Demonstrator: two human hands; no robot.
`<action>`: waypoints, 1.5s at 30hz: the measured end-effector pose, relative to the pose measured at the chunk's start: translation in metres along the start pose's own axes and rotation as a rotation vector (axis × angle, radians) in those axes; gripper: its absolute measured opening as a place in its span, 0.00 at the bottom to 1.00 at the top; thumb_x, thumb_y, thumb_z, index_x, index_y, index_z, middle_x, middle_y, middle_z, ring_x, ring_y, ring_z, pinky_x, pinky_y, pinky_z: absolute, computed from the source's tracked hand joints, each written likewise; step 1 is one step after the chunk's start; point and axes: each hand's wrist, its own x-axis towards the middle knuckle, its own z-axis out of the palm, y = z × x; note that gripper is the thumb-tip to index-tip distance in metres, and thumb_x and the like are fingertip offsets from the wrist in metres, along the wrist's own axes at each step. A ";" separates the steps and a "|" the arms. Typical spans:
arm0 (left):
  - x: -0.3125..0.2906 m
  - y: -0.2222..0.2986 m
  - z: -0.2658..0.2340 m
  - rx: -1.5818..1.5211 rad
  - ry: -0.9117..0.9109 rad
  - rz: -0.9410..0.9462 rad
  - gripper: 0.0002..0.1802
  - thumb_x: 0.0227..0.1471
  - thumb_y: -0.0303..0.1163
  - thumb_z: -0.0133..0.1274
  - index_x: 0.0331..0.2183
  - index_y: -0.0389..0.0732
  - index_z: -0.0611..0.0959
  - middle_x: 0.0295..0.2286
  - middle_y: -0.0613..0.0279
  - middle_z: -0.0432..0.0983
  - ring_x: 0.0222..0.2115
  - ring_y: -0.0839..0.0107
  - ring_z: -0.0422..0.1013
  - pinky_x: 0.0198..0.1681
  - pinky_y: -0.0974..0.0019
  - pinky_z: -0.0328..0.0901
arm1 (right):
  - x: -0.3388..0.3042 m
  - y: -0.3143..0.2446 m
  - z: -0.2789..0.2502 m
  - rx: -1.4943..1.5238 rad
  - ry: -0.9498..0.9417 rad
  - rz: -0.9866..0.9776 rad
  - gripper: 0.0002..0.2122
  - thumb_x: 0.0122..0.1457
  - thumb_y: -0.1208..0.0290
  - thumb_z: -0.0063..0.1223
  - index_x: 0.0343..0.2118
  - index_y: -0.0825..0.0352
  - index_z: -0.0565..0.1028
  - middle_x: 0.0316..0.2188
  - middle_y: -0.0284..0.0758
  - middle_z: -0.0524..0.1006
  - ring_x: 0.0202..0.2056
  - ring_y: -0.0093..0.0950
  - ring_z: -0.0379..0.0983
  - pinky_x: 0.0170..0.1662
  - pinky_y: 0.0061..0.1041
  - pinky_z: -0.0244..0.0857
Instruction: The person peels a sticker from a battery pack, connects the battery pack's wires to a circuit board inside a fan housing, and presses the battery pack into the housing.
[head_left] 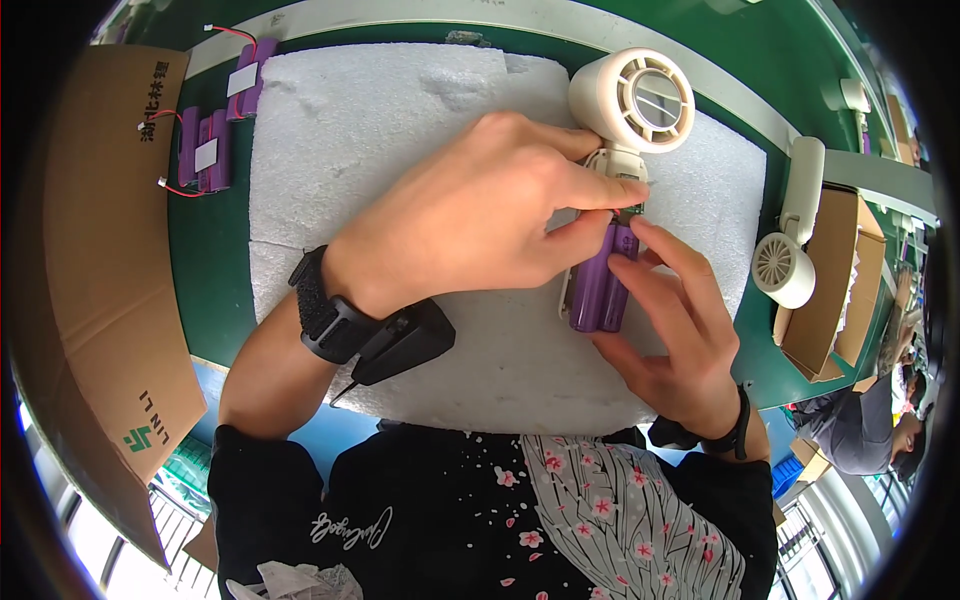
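Note:
A cream handheld fan [612, 100] lies on a white foam sheet, its round head at the far side and its handle casing laid open toward me. Two purple battery cells [597, 290] lie side by side along the handle. My left hand [490, 205] reaches across from the left and grips the fan at its neck. Its index finger rests by a small green circuit board [628, 211], and its thumb touches near the far end of the cells. My right hand [685, 320] holds the battery cells from the right, fingers bent. What lies under my left fingertips is hidden.
White foam [375, 120] covers the green bench. Purple battery packs [205, 150] with wires lie at left, beside a tall cardboard box [110, 260]. Another cream fan [785, 268] and an open carton [825, 300] stand at right. A person [865, 430] sits farther right.

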 end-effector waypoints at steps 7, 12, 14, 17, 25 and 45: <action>0.001 0.001 0.001 -0.017 0.020 -0.039 0.20 0.38 0.19 0.57 0.38 0.43 0.85 0.30 0.54 0.79 0.22 0.64 0.74 0.24 0.69 0.68 | 0.001 0.001 0.002 -0.026 0.025 -0.016 0.19 0.31 0.82 0.69 0.31 0.72 0.74 0.50 0.51 0.70 0.37 0.37 0.74 0.37 0.27 0.72; 0.001 -0.003 0.002 -0.031 0.031 -0.032 0.19 0.37 0.21 0.59 0.37 0.43 0.85 0.30 0.56 0.80 0.21 0.66 0.74 0.23 0.71 0.68 | 0.002 -0.001 0.006 -0.024 0.065 -0.002 0.17 0.32 0.82 0.69 0.26 0.71 0.72 0.50 0.52 0.70 0.36 0.38 0.74 0.33 0.26 0.72; 0.002 -0.002 0.001 -0.057 0.029 -0.046 0.19 0.37 0.21 0.60 0.37 0.43 0.85 0.31 0.56 0.80 0.21 0.66 0.75 0.24 0.71 0.68 | 0.002 -0.001 0.008 -0.021 0.070 0.007 0.17 0.32 0.82 0.69 0.26 0.70 0.72 0.50 0.52 0.70 0.36 0.38 0.74 0.33 0.26 0.72; 0.002 -0.002 -0.001 -0.102 0.024 -0.074 0.19 0.37 0.22 0.61 0.37 0.43 0.85 0.31 0.57 0.80 0.22 0.65 0.75 0.25 0.71 0.69 | 0.003 0.000 0.007 -0.012 0.084 0.023 0.17 0.32 0.82 0.70 0.25 0.70 0.71 0.50 0.53 0.70 0.36 0.38 0.74 0.33 0.26 0.72; 0.002 -0.002 -0.002 -0.101 0.016 -0.087 0.20 0.35 0.25 0.64 0.38 0.43 0.85 0.32 0.56 0.80 0.26 0.63 0.77 0.28 0.70 0.71 | 0.001 0.004 -0.001 -0.017 -0.043 0.022 0.18 0.32 0.83 0.70 0.24 0.68 0.69 0.51 0.52 0.70 0.38 0.38 0.75 0.40 0.29 0.71; 0.007 0.005 -0.006 -0.207 -0.019 -0.199 0.27 0.28 0.23 0.68 0.39 0.44 0.84 0.33 0.51 0.79 0.30 0.58 0.77 0.32 0.65 0.71 | 0.020 0.002 -0.001 0.209 0.026 0.362 0.29 0.29 0.79 0.72 0.41 0.62 0.73 0.45 0.38 0.65 0.38 0.33 0.73 0.34 0.27 0.73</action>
